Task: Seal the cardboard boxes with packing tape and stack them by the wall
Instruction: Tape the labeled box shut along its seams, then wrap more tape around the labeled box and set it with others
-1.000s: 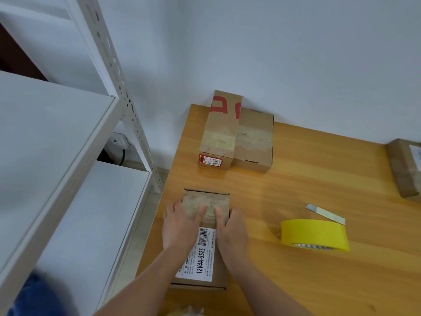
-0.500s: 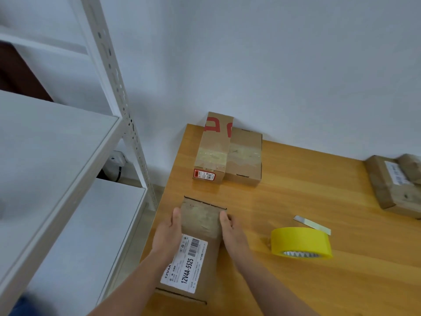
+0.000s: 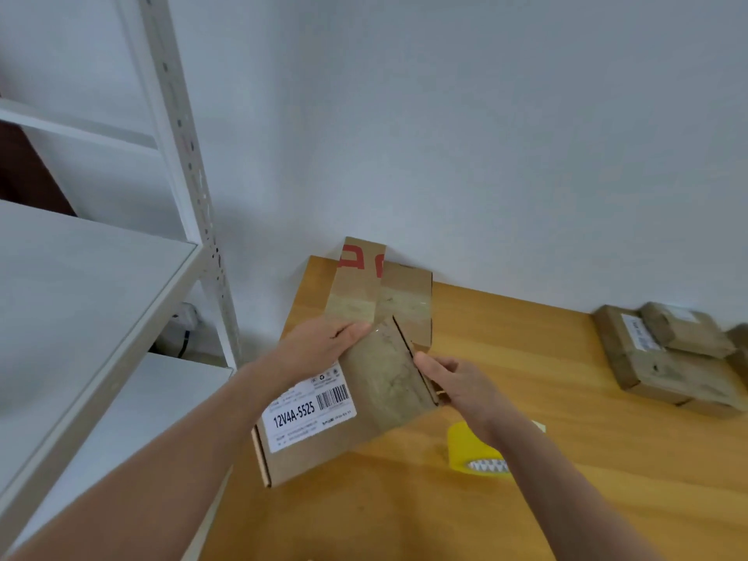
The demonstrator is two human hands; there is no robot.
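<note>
Cardboard, brown and matt, makes up the flat oblong box [image 3: 344,423] held between both hands near the left edge of the tabletop [image 3: 587,471], turned askew with its near corner out past that edge. A glossy, wrinkled band of clear tape [image 3: 384,378] crosses its far end, and a white label [image 3: 309,413] with a barcode and black print lies on its top face. The left hand [image 3: 319,346] grips the far left side, thumb laid on top at the tape and fingers curled under. The right hand [image 3: 457,384] clasps the right end, fingers bent round the edge. Behind the box, against the pale wall [image 3: 485,115], stand two more: a narrow tall box [image 3: 356,281] with red print at its top and, touching its right side, a lower flat box [image 3: 409,297]; shiny tape runs across both. A yellow tape roll [image 3: 469,447] lies flat on the warm, grained wood, partly hidden by the right forearm. At the far right sits a heap of parcels [image 3: 655,358], taped and creased, a small one resting on a larger one. Left of the tabletop stands a white metal rack [image 3: 89,301] with smooth shelves and a perforated upright.
</note>
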